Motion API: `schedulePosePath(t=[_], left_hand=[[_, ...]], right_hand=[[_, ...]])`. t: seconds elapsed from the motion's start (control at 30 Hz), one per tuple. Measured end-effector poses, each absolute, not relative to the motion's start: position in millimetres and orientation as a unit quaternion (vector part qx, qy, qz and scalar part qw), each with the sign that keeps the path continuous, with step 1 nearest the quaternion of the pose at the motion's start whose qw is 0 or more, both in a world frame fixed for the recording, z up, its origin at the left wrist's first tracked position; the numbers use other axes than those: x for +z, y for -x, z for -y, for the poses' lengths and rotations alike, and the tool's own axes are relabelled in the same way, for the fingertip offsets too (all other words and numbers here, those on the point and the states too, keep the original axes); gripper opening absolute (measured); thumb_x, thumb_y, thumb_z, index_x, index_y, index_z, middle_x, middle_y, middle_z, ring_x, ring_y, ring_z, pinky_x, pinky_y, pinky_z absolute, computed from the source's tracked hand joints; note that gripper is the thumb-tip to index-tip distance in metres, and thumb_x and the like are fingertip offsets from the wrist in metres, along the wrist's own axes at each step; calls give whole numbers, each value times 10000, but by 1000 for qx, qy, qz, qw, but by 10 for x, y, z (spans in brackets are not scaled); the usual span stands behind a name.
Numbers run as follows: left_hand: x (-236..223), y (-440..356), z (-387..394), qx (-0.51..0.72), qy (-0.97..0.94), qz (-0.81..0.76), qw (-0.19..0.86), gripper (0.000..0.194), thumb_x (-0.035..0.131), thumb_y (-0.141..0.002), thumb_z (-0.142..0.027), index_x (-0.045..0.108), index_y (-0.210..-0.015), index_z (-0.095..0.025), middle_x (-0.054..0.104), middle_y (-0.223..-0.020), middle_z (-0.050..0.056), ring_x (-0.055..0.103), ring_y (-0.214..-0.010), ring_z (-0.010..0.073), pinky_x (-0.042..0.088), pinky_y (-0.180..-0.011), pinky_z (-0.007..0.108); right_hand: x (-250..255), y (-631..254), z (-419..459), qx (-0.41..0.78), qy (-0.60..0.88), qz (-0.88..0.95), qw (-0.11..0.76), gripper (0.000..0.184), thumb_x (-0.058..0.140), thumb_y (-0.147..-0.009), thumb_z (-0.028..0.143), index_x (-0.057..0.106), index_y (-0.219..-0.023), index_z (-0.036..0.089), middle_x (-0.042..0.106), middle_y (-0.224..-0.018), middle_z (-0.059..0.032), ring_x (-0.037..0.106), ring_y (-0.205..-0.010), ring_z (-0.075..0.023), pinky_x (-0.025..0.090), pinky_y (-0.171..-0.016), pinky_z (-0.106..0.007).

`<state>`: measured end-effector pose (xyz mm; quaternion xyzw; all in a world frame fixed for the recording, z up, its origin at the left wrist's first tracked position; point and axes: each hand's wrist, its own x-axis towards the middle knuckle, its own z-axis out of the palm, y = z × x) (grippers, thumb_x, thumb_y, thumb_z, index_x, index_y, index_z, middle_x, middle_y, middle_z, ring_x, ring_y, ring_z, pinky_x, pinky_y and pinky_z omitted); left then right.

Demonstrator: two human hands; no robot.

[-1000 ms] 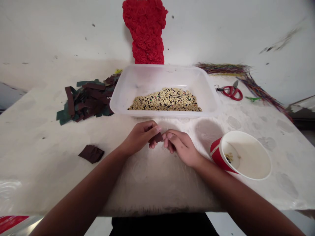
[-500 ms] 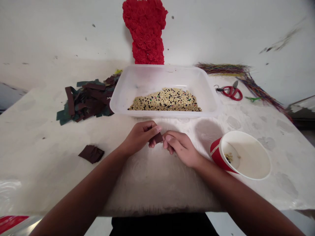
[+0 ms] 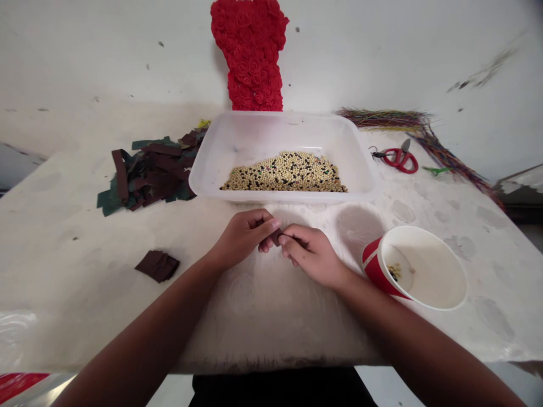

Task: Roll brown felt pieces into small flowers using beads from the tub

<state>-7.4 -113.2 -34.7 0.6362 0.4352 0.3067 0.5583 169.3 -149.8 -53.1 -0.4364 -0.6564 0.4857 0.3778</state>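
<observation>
Between my fingertips is a small dark brown strip [image 3: 277,236], mostly covered by my fingers. My left hand [image 3: 250,236] pinches one end of it, thumb on top. The other end is gripped by my right hand [image 3: 311,253], its thumb and forefinger closed. Both hands are just in front of a translucent plastic tub [image 3: 280,196], which holds a heap of cream, black and coloured beads [image 3: 288,172]. A little stack of dark brown pieces [image 3: 157,265] lies on the table left of my left forearm.
A pile of brown and green strips [image 3: 156,172] lies left of the tub. On the right are a tipped red-and-white paper bucket [image 3: 377,265] with some beads, red-handled scissors [image 3: 400,161] and bundled thin wires [image 3: 386,118]. A red rose-covered form [image 3: 254,62] stands behind.
My right fingers have moved over the brown strip's right end, so less of the strip shows. My left hand has hardly moved.
</observation>
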Motion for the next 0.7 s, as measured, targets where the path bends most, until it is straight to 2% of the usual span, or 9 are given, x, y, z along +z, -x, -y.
schedulePosePath(t=[0.13,0.27,0.53,0.7], left_hand=[[-351,97,1130,300,-658,-418,550,213,617,-862,-324,591,-746,-148,575,-573,-30,519,-532,81,426,-531,189],[-364,106,1138,289,-659,-425,549,302,594,-876,-363,558,-666,-149,563,-524,-31,493,-476,70,400,-482,176],[-362,61,1162,264,-670,-467,512,400,631,-835,-366,492,-534,-143,473,-400,-54,402,-390,47,292,-408,155],[-385,89,1135,278,-676,-446,516,308,649,-824,-373,532,-645,-152,502,-484,-55,420,-465,61,316,-459,172]], right_hand=[[-537,-1688,1472,522,462,577,426,227,501,-928,320,532,-745,190,517,-608,44,454,-469,-85,370,-480,-222],[-526,-1693,1482,512,451,606,408,254,487,-943,329,520,-733,190,490,-581,46,463,-494,-91,381,-508,-224],[-514,-1722,1497,486,415,673,371,270,422,-970,292,534,-754,178,529,-659,21,485,-550,-89,396,-562,-230],[-519,-1714,1487,519,421,632,392,239,442,-956,279,546,-764,182,501,-617,40,473,-513,-84,392,-538,-226]])
